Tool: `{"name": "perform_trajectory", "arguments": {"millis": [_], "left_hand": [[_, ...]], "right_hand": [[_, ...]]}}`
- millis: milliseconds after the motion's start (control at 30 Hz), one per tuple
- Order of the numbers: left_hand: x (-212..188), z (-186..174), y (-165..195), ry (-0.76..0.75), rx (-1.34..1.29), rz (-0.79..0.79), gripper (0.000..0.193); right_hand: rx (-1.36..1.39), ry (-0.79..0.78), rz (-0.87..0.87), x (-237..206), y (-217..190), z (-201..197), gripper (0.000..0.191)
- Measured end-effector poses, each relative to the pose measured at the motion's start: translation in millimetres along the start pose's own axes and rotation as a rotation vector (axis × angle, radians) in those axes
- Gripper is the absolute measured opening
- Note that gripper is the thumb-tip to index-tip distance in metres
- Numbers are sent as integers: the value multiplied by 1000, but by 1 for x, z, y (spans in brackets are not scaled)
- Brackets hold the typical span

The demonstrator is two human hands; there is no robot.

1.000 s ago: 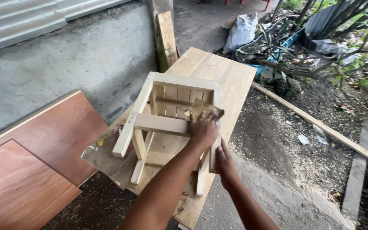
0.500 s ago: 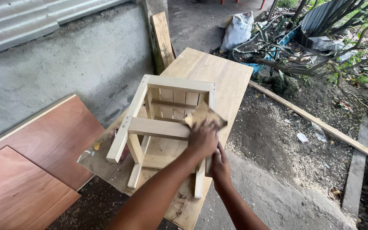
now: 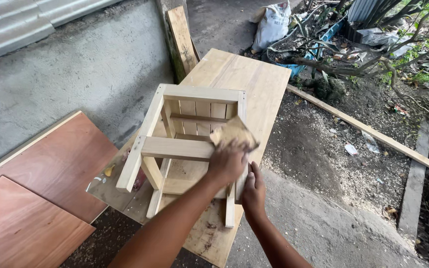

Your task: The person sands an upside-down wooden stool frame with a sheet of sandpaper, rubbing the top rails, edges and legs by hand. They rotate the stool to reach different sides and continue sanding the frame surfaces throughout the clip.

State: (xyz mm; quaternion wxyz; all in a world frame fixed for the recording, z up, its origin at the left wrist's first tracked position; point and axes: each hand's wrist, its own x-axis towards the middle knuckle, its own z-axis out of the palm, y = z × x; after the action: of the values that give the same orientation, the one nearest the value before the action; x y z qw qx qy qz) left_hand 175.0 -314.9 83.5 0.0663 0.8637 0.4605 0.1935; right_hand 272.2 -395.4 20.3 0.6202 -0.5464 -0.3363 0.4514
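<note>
A small unpainted wooden stool lies on its side on a long pale wooden board. My left hand presses a folded tan sheet of sandpaper against the stool's upper right leg, where a cross rail meets it. My right hand sits just below and grips the lower end of that same leg. Both forearms come in from the bottom edge of the view.
Reddish plywood sheets lie on the ground at the left, against a grey concrete wall. A plank leans on the wall behind the board. A long wooden strip, a white sack and brush lie on dirt at the right.
My left hand has slid the sandpaper a little down and left along the stool leg. My right hand stays on the leg. The camera has shifted slightly.
</note>
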Motion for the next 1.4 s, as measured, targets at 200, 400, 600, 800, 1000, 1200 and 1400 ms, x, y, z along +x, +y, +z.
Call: {"name": "perform_trajectory", "arguments": {"millis": [200, 400, 600, 800, 1000, 1200, 1400], "left_hand": [[-2, -7, 5, -3, 72, -20, 52], [27, -11, -12, -133, 90, -92, 46], [-33, -5, -9, -22, 82, 108, 50], [40, 9, -23, -93, 85, -26, 46], [-30, -4, 9, -76, 107, 198, 42], [-53, -54, 38, -521, -804, -35, 21], [3, -63, 7, -2, -954, 164, 30]], "right_hand": [[-63, 2, -90, 1, -3, -1, 51], [-77, 2, -68, 4, 13, -5, 52], [-47, 5, -65, 7, 7, -2, 53], [-20, -2, 5, 11, 18, -4, 54], [62, -226, 61, 17, 4, -40, 87], [-347, -647, -275, -5, -68, -110, 129], [-1176, -87, -457, 7, -132, -94, 52]]}}
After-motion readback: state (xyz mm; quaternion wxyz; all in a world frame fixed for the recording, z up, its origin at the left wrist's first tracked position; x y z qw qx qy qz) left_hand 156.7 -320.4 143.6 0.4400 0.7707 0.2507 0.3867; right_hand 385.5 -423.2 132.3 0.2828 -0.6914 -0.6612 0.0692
